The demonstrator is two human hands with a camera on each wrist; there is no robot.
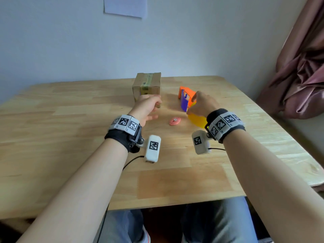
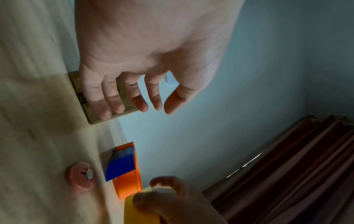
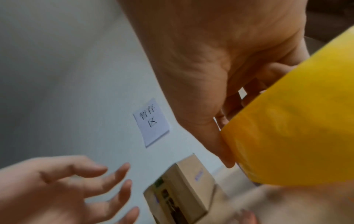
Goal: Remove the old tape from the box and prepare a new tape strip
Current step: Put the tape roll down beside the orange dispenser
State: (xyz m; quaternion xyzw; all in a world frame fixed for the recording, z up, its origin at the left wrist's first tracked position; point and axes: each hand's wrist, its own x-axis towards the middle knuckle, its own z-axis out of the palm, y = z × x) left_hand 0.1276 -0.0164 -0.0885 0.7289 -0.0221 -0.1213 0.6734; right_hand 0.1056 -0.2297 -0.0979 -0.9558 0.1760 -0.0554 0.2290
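Observation:
A small cardboard box (image 1: 147, 85) with a strip of old greenish tape (image 1: 147, 83) over its top and front stands at the back of the wooden table (image 1: 70, 137). My left hand (image 1: 146, 107) hovers just in front of the box with loose, spread fingers (image 2: 138, 103), holding nothing. My right hand (image 1: 201, 104) grips a yellow tape roll (image 1: 197, 120), lifted off the table to the right; the roll (image 3: 296, 128) fills the right wrist view. The box (image 3: 184, 188) lies beyond the left hand (image 3: 67, 186) there.
An orange and blue tape dispenser (image 1: 185, 97) lies just behind my right hand. A small pink round cutter (image 1: 174, 121) rests on the table between my hands. A paper note (image 1: 125, 6) hangs on the wall. A pink curtain (image 1: 301, 67) hangs at the right.

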